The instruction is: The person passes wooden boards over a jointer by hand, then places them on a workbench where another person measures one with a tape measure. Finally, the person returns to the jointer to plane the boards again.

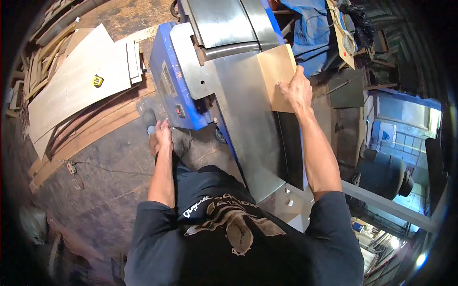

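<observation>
A blue machine (pixel 167 81) with a long grey metal bed (pixel 243 109) stands in front of me. On the bed's right side rests a light wooden board (pixel 274 71), reaching up to the machine's upper metal part (pixel 224 24). My right hand (pixel 296 90) grips the board's right edge, thumb on top of it, other fingers partly hidden. Away from the board, my left hand (pixel 163 135) hangs beside the machine's lower left corner, near a small red switch (pixel 179 110). Its fingers are curled, and I cannot make out whether anything is in them.
Large wooden sheets (pixel 76 86) lie on the left with a yellow tape measure (pixel 97 81) on them. A cable (pixel 109 170) crosses the floor. Blue cloth (pixel 307 35) is at the upper right, and a grey beam (pixel 386 205) runs across the lower right.
</observation>
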`<state>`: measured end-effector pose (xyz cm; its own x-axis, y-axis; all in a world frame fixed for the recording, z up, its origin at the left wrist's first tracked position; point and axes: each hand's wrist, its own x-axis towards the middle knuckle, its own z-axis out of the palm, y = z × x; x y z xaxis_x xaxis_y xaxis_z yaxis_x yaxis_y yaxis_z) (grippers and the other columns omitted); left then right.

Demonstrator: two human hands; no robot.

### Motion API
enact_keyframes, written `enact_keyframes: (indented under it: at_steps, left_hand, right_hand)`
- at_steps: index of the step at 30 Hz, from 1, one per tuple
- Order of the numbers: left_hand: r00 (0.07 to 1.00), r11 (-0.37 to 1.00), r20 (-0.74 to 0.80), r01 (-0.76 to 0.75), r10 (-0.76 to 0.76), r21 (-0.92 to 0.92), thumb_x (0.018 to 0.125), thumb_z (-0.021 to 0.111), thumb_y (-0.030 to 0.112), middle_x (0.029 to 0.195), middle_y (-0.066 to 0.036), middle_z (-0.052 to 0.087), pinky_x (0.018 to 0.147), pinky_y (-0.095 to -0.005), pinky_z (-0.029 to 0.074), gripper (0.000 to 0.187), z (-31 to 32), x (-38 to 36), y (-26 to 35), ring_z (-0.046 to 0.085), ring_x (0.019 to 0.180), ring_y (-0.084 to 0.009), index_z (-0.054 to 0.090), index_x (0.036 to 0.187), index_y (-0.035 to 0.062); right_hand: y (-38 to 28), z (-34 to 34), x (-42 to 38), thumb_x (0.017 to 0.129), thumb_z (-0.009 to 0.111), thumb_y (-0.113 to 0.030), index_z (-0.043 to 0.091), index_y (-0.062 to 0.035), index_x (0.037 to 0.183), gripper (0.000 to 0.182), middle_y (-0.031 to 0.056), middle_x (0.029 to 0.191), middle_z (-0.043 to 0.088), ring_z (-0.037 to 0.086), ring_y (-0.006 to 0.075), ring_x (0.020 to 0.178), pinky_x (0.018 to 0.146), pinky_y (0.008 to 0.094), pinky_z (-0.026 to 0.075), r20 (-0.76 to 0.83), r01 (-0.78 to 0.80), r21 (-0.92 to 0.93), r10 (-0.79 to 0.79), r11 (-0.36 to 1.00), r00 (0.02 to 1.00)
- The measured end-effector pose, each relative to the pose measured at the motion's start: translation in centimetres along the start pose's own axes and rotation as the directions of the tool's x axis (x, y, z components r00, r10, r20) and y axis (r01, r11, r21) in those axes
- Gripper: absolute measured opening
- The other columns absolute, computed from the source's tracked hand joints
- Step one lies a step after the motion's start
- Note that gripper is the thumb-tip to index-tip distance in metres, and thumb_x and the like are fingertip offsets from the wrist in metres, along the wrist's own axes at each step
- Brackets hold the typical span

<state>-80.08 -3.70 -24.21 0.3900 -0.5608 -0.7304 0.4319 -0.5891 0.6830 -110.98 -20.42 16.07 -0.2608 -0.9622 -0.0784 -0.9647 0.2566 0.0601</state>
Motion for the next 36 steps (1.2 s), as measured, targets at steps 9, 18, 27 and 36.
enact_keyframes:
  at_steps: [9,18,27,36]
  left_hand:
    - [1.000,0.992,0.022,0.021,-0.019,-0.125,0.098,0.062,0.024,0.116,-0.009,0.063,0.088,-0.0357,0.046,0.066,0.7,-0.3,0.3,0.056,0.098,-0.0172,0.033,0.153,0.0029]
    - [0.995,0.986,0.079,0.078,-0.066,-0.150,0.090,0.050,0.002,0.144,-0.024,0.051,0.102,-0.0320,0.043,0.071,1.1,-0.9,2.6,0.054,0.123,-0.0259,0.020,0.154,-0.0080]
    - [0.991,0.985,0.061,0.123,-0.116,-0.122,0.092,0.051,0.001,0.138,-0.021,0.055,0.098,-0.0312,0.044,0.068,2.3,-0.8,2.9,0.058,0.113,-0.0220,0.023,0.153,-0.0083]
    - [0.989,0.976,0.066,0.143,-0.134,-0.161,0.097,0.057,0.012,0.098,-0.006,0.058,0.088,-0.0284,0.043,0.067,3.0,0.6,1.0,0.053,0.087,-0.0151,0.027,0.152,-0.0092]
  right_hand:
    - [-1.4,-0.5,1.4,0.078,0.075,-0.024,0.045,0.0007,0.117,0.055,0.0301,0.115,0.065,0.064,0.0481,0.107,0.093,0.0545,0.050,0.006,0.014,0.003,-0.014,1.000,1.000]
    - [-1.1,0.0,2.4,0.077,0.075,-0.024,0.044,0.0016,0.116,0.056,0.0320,0.115,0.065,0.063,0.0507,0.106,0.093,0.0554,0.050,-0.011,0.060,0.013,-0.059,0.998,0.998]
    - [-1.5,-0.2,3.0,0.077,0.076,-0.025,0.046,0.0023,0.117,0.057,0.0324,0.114,0.065,0.064,0.0502,0.106,0.094,0.0550,0.050,0.005,0.042,-0.003,-0.042,0.999,0.999]
    - [-2.2,-0.4,4.1,0.076,0.075,-0.023,0.046,0.0026,0.123,0.061,0.0328,0.114,0.066,0.064,0.0496,0.106,0.094,0.0541,0.051,0.017,0.023,-0.013,-0.023,1.000,1.000]
